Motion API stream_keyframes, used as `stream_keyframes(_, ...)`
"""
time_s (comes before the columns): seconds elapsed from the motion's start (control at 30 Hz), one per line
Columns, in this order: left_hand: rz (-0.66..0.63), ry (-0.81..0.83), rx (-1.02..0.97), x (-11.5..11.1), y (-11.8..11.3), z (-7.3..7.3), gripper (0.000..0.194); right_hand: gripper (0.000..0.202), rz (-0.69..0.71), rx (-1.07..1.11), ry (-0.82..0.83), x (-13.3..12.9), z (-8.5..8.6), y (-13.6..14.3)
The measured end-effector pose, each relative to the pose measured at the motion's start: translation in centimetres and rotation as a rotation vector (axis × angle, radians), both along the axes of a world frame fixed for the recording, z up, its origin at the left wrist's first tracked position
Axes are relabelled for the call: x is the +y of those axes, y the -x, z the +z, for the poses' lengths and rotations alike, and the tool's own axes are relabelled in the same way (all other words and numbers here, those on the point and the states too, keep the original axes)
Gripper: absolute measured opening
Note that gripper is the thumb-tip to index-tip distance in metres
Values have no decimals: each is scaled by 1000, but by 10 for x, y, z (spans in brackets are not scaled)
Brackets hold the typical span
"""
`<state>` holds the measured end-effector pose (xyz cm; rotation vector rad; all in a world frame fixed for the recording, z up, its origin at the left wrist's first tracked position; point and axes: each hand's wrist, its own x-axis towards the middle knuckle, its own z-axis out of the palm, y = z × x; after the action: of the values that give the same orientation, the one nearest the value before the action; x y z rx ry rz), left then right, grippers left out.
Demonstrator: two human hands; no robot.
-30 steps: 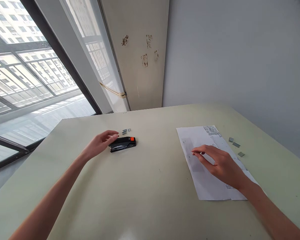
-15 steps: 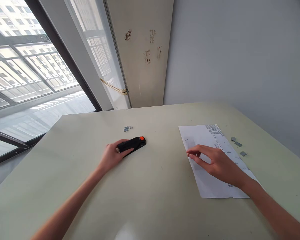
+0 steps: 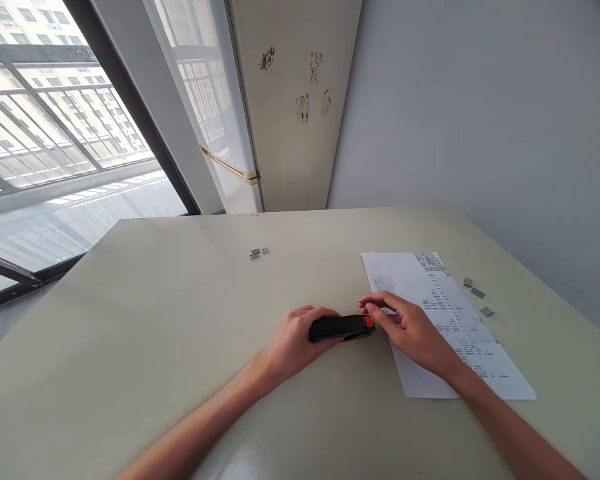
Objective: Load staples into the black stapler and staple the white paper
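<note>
A black stapler (image 3: 341,327) with an orange-red tip is gripped from behind by my left hand (image 3: 294,340), thumb on the near side and fingers on the far side. Its tip points right. My right hand (image 3: 405,329) hovers at that tip, over the left edge of a printed sheet of paper (image 3: 433,283). The thumb and index finger of this hand are drawn together in a pinch. Whether something small is between them, or whether they touch the stapler, I cannot make out.
Several small grey staple strips (image 3: 255,254) lie toward the back of the pale table (image 3: 190,287). More grey strips (image 3: 477,293) are right of the paper. Beyond the table are a grey wall (image 3: 470,107), a stained panel (image 3: 300,147) and a window (image 3: 70,127).
My left hand has brought the stapler right and nearer to me, its tip now by my right fingers. My right hand has shifted slightly left, and the view has moved a little.
</note>
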<state>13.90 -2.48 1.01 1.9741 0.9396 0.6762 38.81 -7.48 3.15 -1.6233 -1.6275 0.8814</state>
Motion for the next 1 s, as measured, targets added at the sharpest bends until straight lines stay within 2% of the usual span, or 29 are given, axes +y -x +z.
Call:
stream_keyframes(0.13, -53, -113, 99, 2, 13, -3, 42, 46, -30, 65, 101, -6, -3, 14)
stream_keyframes(0.3, -123, -195, 122, 9, 44, 1, 28, 50, -85, 170, 123, -13, -7, 28)
stream_keyframes(0.47, -73, -203, 135, 9, 62, -1, 23, 50, -137, 242, 173, -15, -14, 30)
stream_keyframes(0.63, -86, -223, 140, 8, 61, -4, 24, 49, -183, 213, 200, -16, -18, 29)
stream_keyframes(0.73, -45, -234, 136, 3, 55, -5, 24, 51, -179, 193, 210, -16, -15, 30)
stream_keyframes(1.0, 37, -322, 177, -12, 38, -9, 20, 53, -37, 114, 320, -15, 3, 29)
